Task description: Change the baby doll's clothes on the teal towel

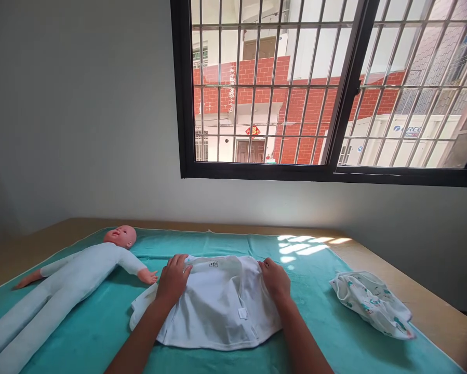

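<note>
A small white baby shirt (217, 306) lies spread on the teal cloth in front of me, with a dark printed mark near its neckline and a small white tag lower on its right side. My left hand (173, 278) is closed on its upper left shoulder, thumb beside the fingers. At the opposite upper corner, my right hand (275, 278) grips the fabric with curled fingers. One sleeve sticks out beneath my left forearm; the other is hidden by my right hand and arm.
A baby doll (81, 270) with a white cloth body lies face up on the left, one hand near my left wrist. To the right sits a crumpled white printed cloth item (373, 304). The teal cloth (311, 311) covers a wooden table (431, 296) below a barred window (264, 171).
</note>
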`<action>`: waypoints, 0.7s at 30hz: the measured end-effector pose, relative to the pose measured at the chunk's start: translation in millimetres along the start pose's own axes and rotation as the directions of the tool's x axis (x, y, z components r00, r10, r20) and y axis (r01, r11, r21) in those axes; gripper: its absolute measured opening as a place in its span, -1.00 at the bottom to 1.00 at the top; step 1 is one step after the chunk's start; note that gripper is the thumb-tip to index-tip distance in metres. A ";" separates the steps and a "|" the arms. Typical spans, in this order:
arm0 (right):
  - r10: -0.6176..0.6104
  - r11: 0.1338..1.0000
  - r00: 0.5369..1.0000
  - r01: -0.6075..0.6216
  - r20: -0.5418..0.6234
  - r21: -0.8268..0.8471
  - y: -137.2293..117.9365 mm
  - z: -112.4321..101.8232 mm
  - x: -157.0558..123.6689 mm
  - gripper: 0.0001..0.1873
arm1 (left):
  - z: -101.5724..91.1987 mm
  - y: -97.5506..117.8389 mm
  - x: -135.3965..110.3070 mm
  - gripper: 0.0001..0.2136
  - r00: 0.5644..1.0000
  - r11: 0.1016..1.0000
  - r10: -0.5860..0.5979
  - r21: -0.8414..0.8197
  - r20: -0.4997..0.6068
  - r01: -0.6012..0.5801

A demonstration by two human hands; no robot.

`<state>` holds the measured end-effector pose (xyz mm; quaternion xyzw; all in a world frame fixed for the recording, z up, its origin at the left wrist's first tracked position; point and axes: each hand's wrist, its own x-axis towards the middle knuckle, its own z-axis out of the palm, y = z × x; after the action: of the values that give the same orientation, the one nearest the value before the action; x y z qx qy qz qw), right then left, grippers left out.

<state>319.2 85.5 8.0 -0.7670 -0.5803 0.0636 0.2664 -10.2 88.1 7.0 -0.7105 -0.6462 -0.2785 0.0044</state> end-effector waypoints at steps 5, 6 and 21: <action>-0.015 0.999 1.000 0.016 -0.009 0.038 4.7 0.7 1.5 -0.64 | 6.8 28.2 -9.1 -0.74 0.971 0.976 0.199 -0.122 0.131 -0.183; -0.022 0.998 1.000 0.022 -0.002 0.050 6.2 1.5 2.1 -0.65 | 9.1 33.6 -12.2 -0.72 0.961 0.969 0.223 -0.141 0.166 -0.201; -0.216 0.951 0.961 0.167 0.171 0.260 46.6 -2.0 8.4 -0.65 | 28.3 50.9 -34.3 -0.52 0.877 0.966 0.251 -0.046 0.409 -0.255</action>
<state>362.6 83.9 -11.0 -0.6584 -0.6635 0.1836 0.3041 47.4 58.7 -12.7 -0.8313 -0.5355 -0.1168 -0.0921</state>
